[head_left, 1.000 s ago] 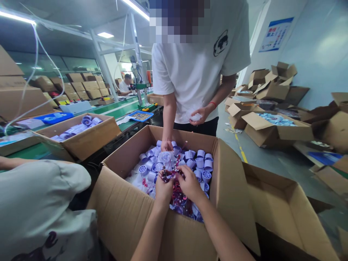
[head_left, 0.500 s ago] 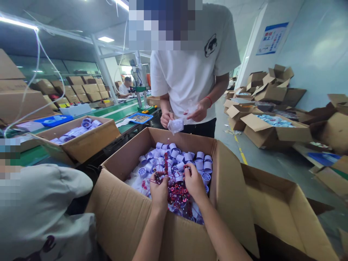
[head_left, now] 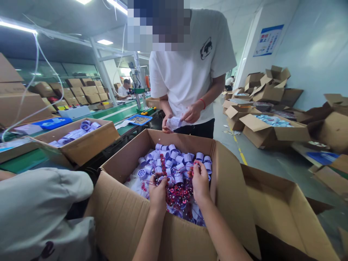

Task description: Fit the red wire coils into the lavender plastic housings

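Note:
An open cardboard box (head_left: 123, 156) in front of me holds many lavender plastic cylinders (head_left: 174, 155). Over them lies a tangled heap of small red round parts with thin wires (head_left: 179, 194). My left hand (head_left: 158, 193) is closed around a bunch of these wired parts, and some dangle from it. On the heap's right side, the fingers of my right hand (head_left: 200, 181) are pinched on a wired red part, mostly hidden by the fingertips. Both hands are inside the box, a short gap apart.
Across the box a co-worker in a white shirt (head_left: 187, 79) handles a clear plastic bag (head_left: 174, 123). Another carton of lavender cylinders (head_left: 95, 139) stands left beside a green conveyor (head_left: 24, 159). A person's grey sleeve (head_left: 43, 195) is near left; an open carton (head_left: 288, 203) lies right.
My right hand has moved right and slightly up, away from my left hand. The co-worker's hands have come closer together on the plastic bag. The view has shifted slightly.

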The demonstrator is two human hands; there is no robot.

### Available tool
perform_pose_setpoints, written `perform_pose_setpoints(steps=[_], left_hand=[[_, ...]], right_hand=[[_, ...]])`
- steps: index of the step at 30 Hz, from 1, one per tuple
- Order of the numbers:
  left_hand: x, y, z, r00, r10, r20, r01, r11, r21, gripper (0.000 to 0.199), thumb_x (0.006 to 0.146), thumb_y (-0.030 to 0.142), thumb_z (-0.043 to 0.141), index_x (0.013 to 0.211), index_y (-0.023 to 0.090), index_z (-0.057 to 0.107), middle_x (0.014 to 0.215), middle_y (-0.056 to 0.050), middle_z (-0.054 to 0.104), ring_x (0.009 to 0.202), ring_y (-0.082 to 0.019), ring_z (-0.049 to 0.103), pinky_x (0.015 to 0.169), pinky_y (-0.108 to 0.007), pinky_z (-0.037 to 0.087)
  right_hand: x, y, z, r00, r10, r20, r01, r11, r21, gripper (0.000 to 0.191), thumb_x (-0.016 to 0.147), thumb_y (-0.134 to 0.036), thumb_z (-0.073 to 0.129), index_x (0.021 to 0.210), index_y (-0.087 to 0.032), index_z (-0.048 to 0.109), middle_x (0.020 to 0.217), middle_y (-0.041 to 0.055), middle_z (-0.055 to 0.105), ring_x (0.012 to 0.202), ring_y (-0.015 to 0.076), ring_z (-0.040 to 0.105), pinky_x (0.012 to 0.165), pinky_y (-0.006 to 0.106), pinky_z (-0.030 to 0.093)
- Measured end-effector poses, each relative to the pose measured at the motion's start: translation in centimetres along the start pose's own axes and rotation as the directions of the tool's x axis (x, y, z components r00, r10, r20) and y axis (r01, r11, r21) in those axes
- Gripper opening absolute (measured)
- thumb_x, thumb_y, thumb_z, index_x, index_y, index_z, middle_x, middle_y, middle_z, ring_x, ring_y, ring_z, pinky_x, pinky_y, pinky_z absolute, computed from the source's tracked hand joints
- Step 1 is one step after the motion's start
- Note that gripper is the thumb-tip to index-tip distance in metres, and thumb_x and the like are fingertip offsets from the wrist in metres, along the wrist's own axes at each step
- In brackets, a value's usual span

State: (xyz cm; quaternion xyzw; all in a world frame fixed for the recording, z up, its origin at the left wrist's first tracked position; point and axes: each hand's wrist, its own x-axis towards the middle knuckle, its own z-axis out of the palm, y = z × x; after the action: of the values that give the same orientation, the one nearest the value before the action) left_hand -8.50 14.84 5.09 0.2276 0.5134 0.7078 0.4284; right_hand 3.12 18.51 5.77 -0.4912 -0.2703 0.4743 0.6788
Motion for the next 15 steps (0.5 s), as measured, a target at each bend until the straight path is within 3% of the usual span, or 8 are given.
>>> perform_pose_setpoints(steps=[6,15], left_hand=[[-0.06,-0.24,-0.1,0.983,-0.071,0.168,0.056,0.994,0.092,0.03,0.051,0.025,0.072,0.076,0.019,0.056,0.058,0.004,0.06,0.051,-0.013,0.056,0.051,-0.022,0.042],[0.05,-0.31,-0.16,0.987,-0.047,0.157,0.023,0.988,0.153,0.025,0.055,0.027,0.07,0.076,0.019,0.058,0.062,0.003,0.061,0.046,-0.01,0.05,0.047,-0.021,0.039]], right_hand=[[-0.13,1.01,0.33,0.975,0.01,0.22,0.012,0.995,-0.099,0.033,0.063,-0.045,0.064,0.086,-0.022,0.056,0.061,-0.0036,0.059,0.049,0.0154,0.056,0.05,0.029,0.046],[-0.17,0.8,0.12,0.954,-0.027,0.3,0.073,0.987,-0.141,0.04,0.065,-0.056,0.063,0.083,-0.021,0.062,0.059,-0.0015,0.062,0.049,0.0153,0.055,0.046,0.028,0.043]])
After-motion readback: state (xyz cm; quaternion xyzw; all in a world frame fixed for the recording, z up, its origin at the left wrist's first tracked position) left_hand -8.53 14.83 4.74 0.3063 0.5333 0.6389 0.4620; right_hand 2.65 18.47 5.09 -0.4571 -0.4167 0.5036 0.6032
